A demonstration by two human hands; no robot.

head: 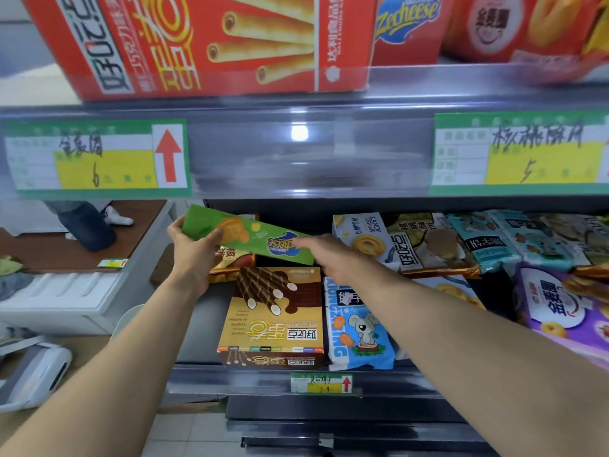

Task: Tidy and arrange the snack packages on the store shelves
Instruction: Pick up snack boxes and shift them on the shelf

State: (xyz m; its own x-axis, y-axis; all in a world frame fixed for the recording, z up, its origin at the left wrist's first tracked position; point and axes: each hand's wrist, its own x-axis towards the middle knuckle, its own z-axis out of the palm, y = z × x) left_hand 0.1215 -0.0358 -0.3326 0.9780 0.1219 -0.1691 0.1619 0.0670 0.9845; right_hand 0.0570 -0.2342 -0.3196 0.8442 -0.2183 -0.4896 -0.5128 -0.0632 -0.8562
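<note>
Head view: the left hand (194,247) grips the left end of a green Zecheese pack (250,235), thumb curled over its front w/ fingers behind. The pack is held slanted in the air just under the upper shelf rail (296,166), above the lower shelf's goods. The right hand (326,255) reaches the pack's right end w/ fingers laid near the logo, but blur hides whether they pinch or only touch; directly below lie 1 brown wafer-roll box (273,321) and, beside it on the right, 1 blue koala bag (359,328).
</note>
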